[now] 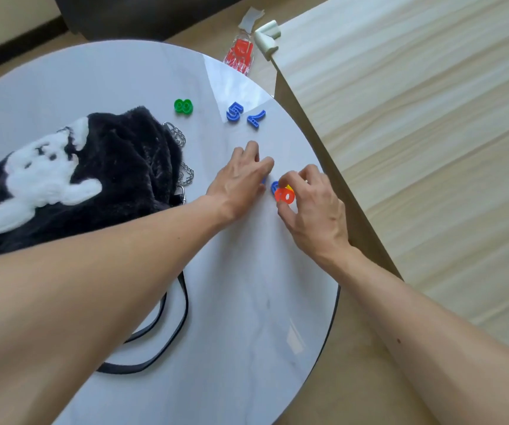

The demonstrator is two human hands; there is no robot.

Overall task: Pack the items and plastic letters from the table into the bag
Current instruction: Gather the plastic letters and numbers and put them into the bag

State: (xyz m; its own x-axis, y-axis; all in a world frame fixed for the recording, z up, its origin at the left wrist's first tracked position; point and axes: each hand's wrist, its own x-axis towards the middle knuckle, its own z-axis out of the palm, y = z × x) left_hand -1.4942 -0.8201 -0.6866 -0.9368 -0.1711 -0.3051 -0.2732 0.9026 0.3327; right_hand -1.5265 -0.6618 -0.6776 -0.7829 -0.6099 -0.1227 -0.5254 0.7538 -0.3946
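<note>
A black furry bag [118, 167] with a white plush figure lies on the left of the round white table [231, 302]. My right hand [311, 210] pinches a red plastic piece [285, 195], with a yellow piece just behind it under the fingers. A blue piece [274, 187] lies between my hands. My left hand [241, 179] rests fingers-down on the table over another blue piece, mostly hidden. Farther back lie a green 8 [183, 106], a blue 5 [234, 112] and a blue 7 [256, 118].
The bag's chain [182, 157] and black strap [167, 326] trail over the table. A light wooden surface [415, 133] with a foam corner guard [267, 38] borders the table on the right. A red packet [240, 56] lies on the floor beyond.
</note>
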